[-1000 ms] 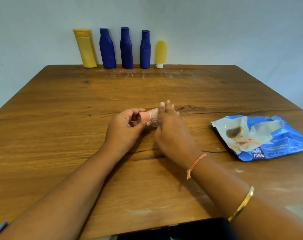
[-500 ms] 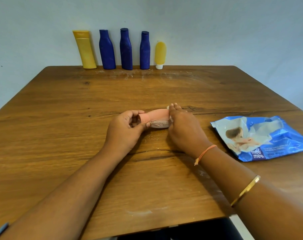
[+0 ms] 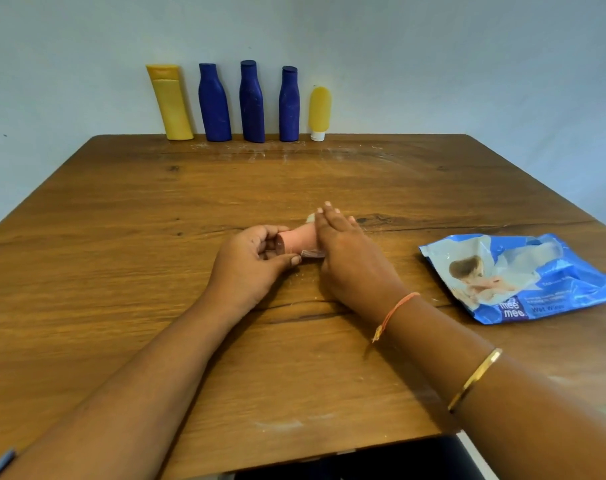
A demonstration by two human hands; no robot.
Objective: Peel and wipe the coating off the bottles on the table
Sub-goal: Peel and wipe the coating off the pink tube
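Brown wooden table (image 3: 156,220) against a pale wall. A small pink plastic bottle (image 3: 299,241) lies on its side at mid-table, a little toward the near edge, with its dark capped end pointing left.

The left hand (image 3: 249,265) grips the capped end. Its fingers curl over the top and the thumb is tucked along the near side, so the hand is clamped on the bottle.

The right hand (image 3: 346,258) lies across the bottle's right part, fingers straight and held together, pointing to the far side. The thumb is hidden. A bit of white wipe (image 3: 310,218) pokes out under the fingertips on the far side. A small greyish scrap (image 3: 313,253) sits at the bottle's near side, between the two hands; cannot tell if it is coating or wipe.

The right wrist wears an orange thread bracelet (image 3: 393,311), and a gold bangle (image 3: 474,379) sits further up the forearm.

To the right, well apart from the hands, a crumpled blue wet-wipe pack (image 3: 523,278) lies flat. It reads "mee mee" and "Wet Wipes" and has a printed baby picture; the smaller print is too blurred to read.

A row stands along the far edge by the wall. From left to right:
- a tall yellow flat bottle (image 3: 171,102), leaning slightly
- a first dark blue bottle (image 3: 214,102)
- a second dark blue bottle (image 3: 251,102)
- a third dark blue bottle (image 3: 289,105)
- a small yellow tube (image 3: 319,110) standing on its white cap

White smears mark the wood near the row and near the front edge.
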